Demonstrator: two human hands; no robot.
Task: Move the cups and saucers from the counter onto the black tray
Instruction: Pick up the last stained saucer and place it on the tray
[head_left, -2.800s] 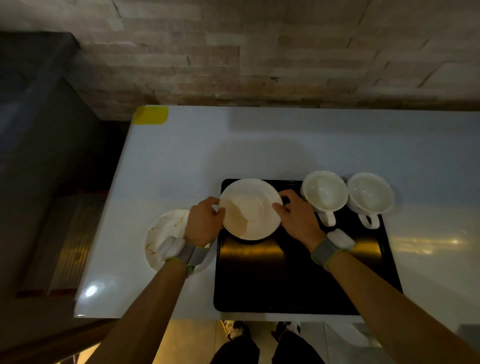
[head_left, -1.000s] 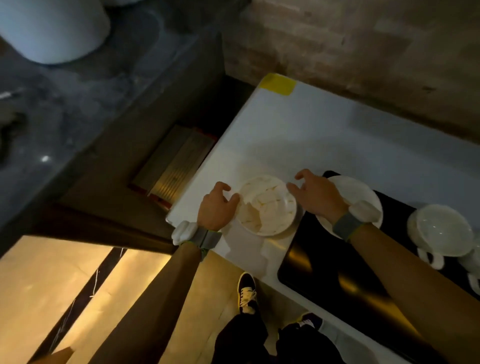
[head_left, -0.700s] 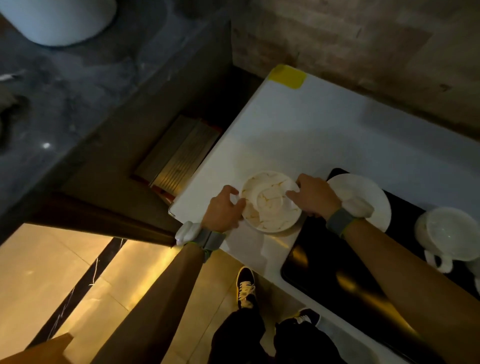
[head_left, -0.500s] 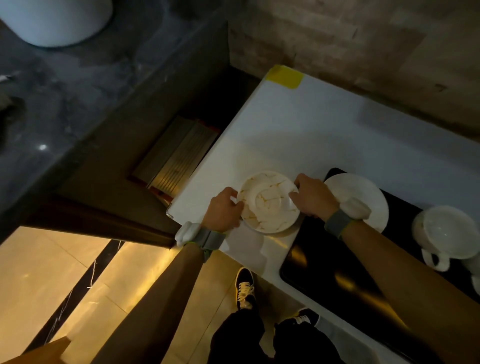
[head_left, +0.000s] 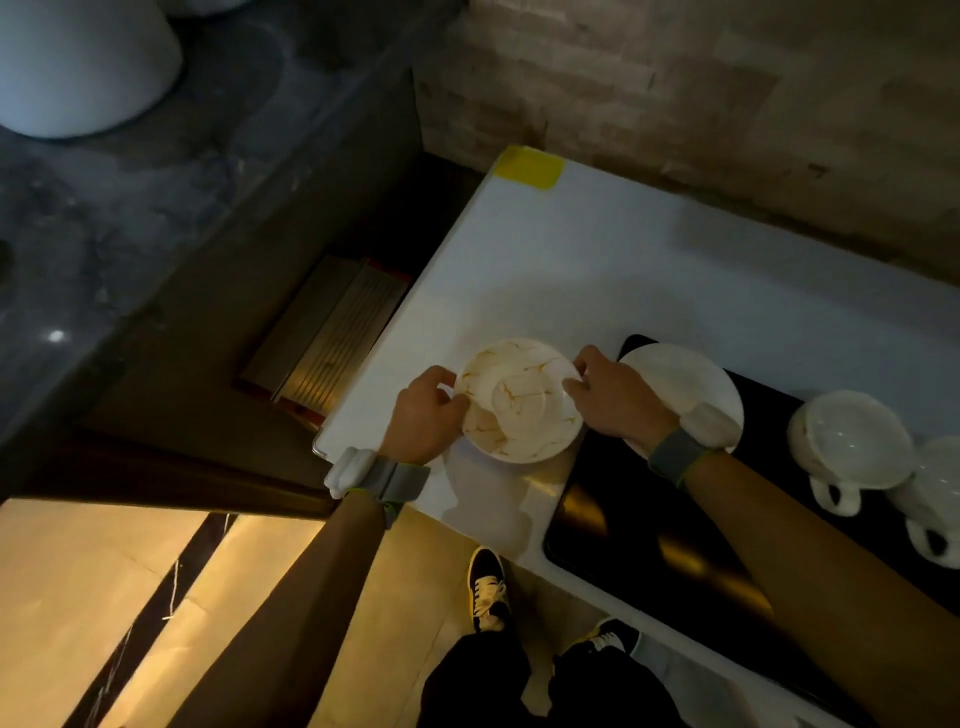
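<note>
A white saucer with gold veins (head_left: 519, 402) is over the white counter (head_left: 597, 270), just left of the black tray (head_left: 649, 535). My left hand (head_left: 426, 415) grips its left rim and my right hand (head_left: 613, 397) grips its right rim. The saucer looks tilted and slightly raised off the counter. A plain white saucer (head_left: 685, 379) lies at the tray's far left corner, partly behind my right wrist. Two white cups (head_left: 852, 447) (head_left: 935, 483) stand on the tray at the right, handles toward me.
The counter's left edge (head_left: 363, 374) drops to a dark gap and a lower grey surface with a large white vessel (head_left: 78, 62). A yellow tape patch (head_left: 527, 166) marks the far left corner. A brick wall (head_left: 727, 104) runs behind. My shoes (head_left: 485, 587) stand below.
Both hands left the plain saucer on the tray and moved left to the veined saucer. In the last second they closed on its rims and raised it slightly.
</note>
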